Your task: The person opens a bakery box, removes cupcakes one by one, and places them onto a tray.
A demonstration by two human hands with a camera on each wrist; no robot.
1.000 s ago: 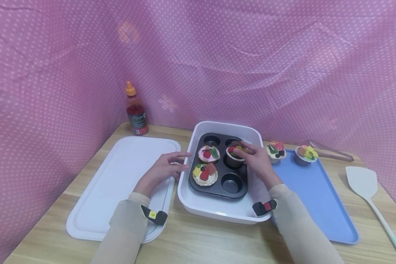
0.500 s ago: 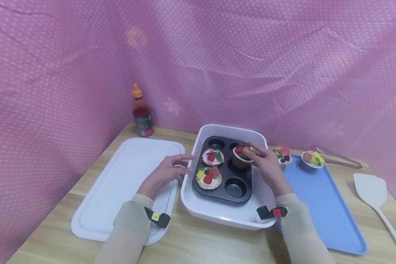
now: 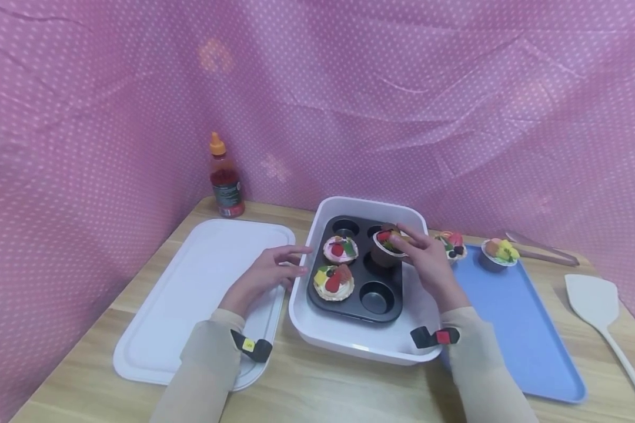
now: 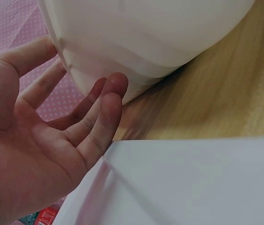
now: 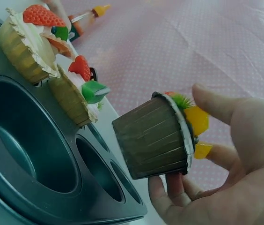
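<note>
My right hand (image 3: pixel 428 261) holds a fruit-topped cupcake (image 5: pixel 153 136) in a brown pleated cup, its fingers under and beside the rim. The cupcake is just above the dark muffin tin (image 3: pixel 344 311), apart from its hollows in the right wrist view. Two fruit tarts sit in the tin's left column: a pink-cream tart (image 3: pixel 341 250) and a larger white-cream tart (image 3: pixel 334 283). The tin lies inside a white tub (image 3: pixel 349 348). At the tub's left wall, my left hand (image 4: pixel 43 136) has its fingers loosely spread, fingertips right at the outer side and rim.
A white lidded tray or board (image 3: pixel 201 282) lies left of the tub. To the right, a blue tray (image 3: pixel 513 329) bears another tart (image 3: pixel 451 247) and a cupcake (image 3: pixel 499 254). Tongs (image 3: pixel 545 252), a pale spatula (image 3: pixel 592 299) and an orange-capped sauce bottle (image 3: pixel 225 182) stand or lie around.
The right hand has raised the cupcake slightly over the muffin tin. The left hand keeps its place by the tub. The head view has shifted a little.
</note>
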